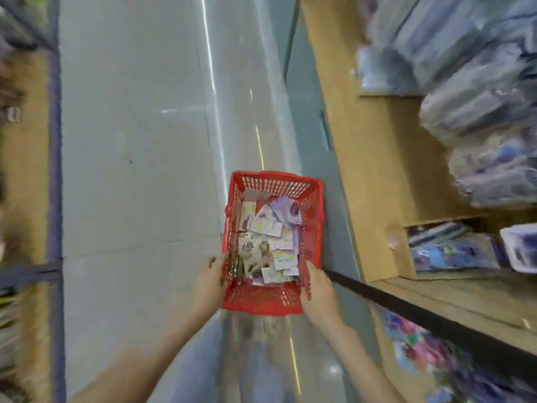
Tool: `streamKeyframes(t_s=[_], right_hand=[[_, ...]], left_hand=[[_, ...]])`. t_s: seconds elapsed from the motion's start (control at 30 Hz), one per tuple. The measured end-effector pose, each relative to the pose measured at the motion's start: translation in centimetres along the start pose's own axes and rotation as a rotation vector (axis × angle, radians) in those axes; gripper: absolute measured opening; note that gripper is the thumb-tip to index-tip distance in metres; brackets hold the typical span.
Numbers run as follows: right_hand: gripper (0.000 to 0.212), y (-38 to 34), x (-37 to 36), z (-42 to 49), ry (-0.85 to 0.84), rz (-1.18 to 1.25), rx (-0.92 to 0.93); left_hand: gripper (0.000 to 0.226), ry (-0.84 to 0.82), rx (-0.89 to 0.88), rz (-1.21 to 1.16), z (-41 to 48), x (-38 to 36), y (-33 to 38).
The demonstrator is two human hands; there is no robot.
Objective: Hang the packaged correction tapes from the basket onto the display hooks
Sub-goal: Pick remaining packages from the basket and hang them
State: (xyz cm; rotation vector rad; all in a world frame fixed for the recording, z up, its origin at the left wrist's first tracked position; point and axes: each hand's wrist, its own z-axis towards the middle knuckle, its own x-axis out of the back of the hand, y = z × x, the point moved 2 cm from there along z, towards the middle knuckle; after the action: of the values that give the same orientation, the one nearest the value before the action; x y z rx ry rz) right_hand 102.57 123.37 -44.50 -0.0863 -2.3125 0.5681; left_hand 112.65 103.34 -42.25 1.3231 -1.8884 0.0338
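A red plastic basket (263,301) hangs above the grey floor, held between both hands. Inside it lie several packaged correction tapes (268,237), pale cards with purple and yellow print, piled loosely. My left hand (209,282) grips the basket's left wall near its front corner. My right hand (318,289) grips the right wall, thumb over the rim. No display hooks can be made out; the picture is blurred by motion.
A wooden shelf unit (386,170) runs along the right, stacked with wrapped bluish packs (476,112) and an open cardboard box (453,251) of goods. Another shelf edge (53,170) lines the left. A grey tiled aisle floor (139,141) lies between them.
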Motion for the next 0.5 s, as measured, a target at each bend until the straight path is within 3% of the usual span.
streamKeyframes(t_s=[0.2, 0.37, 0.5], right_hand=[[0.068, 7.4, -13.0, 14.5, -0.134, -0.241, 0.159], [0.082, 10.2, -24.5, 23.9, -0.263, -0.348, 0.394], [0.084, 11.8, -28.4, 27.6, -0.380, -0.481, 0.372]], left_hand=[[0.056, -0.059, -0.075, 0.041, 15.0, -17.5, -7.5], [0.073, 0.027, 0.161, -0.037, 21.6, -27.0, -13.1], [0.068, -0.030, 0.175, 0.219, 22.2, -31.2, -14.5]])
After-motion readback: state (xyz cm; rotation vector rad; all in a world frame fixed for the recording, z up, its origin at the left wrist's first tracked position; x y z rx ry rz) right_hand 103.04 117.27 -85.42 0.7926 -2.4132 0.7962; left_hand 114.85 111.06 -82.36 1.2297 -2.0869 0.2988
